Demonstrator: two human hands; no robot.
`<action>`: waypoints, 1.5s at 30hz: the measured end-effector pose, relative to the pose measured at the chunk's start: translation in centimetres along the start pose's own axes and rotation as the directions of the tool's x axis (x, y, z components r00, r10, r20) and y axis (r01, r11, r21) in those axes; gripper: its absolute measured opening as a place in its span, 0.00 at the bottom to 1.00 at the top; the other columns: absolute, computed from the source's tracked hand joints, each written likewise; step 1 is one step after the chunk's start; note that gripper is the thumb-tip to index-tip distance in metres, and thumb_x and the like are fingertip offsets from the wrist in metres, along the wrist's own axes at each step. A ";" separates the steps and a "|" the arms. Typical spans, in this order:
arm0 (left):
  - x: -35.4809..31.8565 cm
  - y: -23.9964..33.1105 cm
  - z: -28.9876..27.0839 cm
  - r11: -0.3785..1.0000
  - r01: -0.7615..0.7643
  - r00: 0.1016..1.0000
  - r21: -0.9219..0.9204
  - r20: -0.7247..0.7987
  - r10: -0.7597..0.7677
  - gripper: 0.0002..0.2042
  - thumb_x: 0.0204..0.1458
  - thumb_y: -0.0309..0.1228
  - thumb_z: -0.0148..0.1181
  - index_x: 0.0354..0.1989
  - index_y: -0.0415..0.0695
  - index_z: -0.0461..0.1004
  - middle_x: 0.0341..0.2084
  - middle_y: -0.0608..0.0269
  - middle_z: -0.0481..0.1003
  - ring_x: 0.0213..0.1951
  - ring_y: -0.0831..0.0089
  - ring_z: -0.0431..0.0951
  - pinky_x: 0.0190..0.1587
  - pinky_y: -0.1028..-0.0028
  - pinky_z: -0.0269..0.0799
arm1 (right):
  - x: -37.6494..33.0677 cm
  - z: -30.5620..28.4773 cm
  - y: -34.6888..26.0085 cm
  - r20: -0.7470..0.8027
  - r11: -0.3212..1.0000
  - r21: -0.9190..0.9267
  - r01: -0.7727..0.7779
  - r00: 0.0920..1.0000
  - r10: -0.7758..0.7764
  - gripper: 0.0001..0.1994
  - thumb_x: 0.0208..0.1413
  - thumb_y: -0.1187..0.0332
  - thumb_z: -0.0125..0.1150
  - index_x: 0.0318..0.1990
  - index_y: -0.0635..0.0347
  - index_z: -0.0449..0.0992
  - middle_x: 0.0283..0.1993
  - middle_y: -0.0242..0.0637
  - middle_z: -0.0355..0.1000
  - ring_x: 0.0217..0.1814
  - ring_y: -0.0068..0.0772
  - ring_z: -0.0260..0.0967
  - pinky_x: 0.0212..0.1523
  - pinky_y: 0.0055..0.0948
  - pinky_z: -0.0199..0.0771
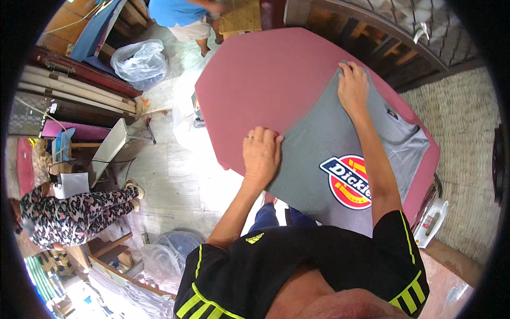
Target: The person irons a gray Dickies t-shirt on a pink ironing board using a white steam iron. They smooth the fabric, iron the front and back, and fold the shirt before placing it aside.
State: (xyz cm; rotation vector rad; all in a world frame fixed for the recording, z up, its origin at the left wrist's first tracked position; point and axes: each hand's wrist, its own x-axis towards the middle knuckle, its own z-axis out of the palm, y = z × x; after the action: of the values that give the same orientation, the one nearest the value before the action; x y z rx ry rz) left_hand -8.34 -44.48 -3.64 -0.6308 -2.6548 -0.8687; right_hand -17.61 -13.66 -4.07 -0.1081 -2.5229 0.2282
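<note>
On the pink padded table [255,80] lies a grey shirt [313,154] with a round red badge, its far edge running between the person's hands. The left hand [262,154] rests at one corner with bent fingers; the right hand [353,87] bends its fingers over the other. Whether either pinches the cloth, I cannot tell. A white iron [431,223] stands near the table's right edge, beside the right elbow.

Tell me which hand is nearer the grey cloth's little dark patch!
Right. In the picture, the right hand is just up-left of the patch; the left hand is far lower left.
</note>
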 end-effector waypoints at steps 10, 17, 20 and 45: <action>0.8 -2.3 -1.2 0.975 -0.061 0.993 -0.213 0.088 0.082 0.06 0.60 0.33 0.57 0.40 0.46 0.73 0.29 0.54 0.78 0.32 0.51 0.79 0.34 0.56 0.72 | -0.5 -0.1 1.4 0.102 0.970 -0.240 -0.039 0.993 0.065 0.24 0.64 0.60 0.48 0.67 0.50 0.64 0.72 0.39 0.59 0.72 0.51 0.56 0.69 0.54 0.54; 1.9 -4.5 -4.7 0.850 0.138 0.913 -0.509 0.399 0.090 0.10 0.55 0.25 0.61 0.45 0.43 0.74 0.30 0.52 0.79 0.32 0.60 0.81 0.38 0.65 0.75 | 0.5 0.2 1.2 0.014 0.984 -0.180 0.019 1.000 -0.017 0.21 0.65 0.57 0.49 0.64 0.48 0.69 0.65 0.37 0.67 0.69 0.48 0.59 0.65 0.50 0.61; 2.2 -4.7 -5.4 0.746 0.198 0.909 -0.636 0.405 0.104 0.10 0.55 0.24 0.62 0.44 0.39 0.74 0.28 0.58 0.79 0.30 0.70 0.79 0.37 0.69 0.74 | 0.0 0.2 1.9 0.025 0.996 -0.092 -0.017 0.999 0.020 0.23 0.60 0.60 0.54 0.62 0.56 0.68 0.66 0.43 0.65 0.72 0.48 0.56 0.69 0.55 0.54; -13.9 -7.3 -3.5 0.234 0.270 0.895 -0.934 0.155 -0.417 0.05 0.61 0.29 0.62 0.38 0.42 0.75 0.27 0.75 0.71 0.33 0.85 0.66 0.37 0.82 0.62 | -4.3 -2.2 -19.2 0.426 0.741 0.653 0.157 0.733 -0.531 0.12 0.60 0.59 0.59 0.38 0.58 0.81 0.36 0.36 0.77 0.40 0.39 0.74 0.43 0.37 0.73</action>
State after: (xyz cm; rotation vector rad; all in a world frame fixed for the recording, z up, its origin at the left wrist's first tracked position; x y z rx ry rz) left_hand 0.56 -56.36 -9.82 -0.0964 -1.8651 -2.5893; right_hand -13.34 -32.78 -1.11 0.8384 -2.8625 0.9975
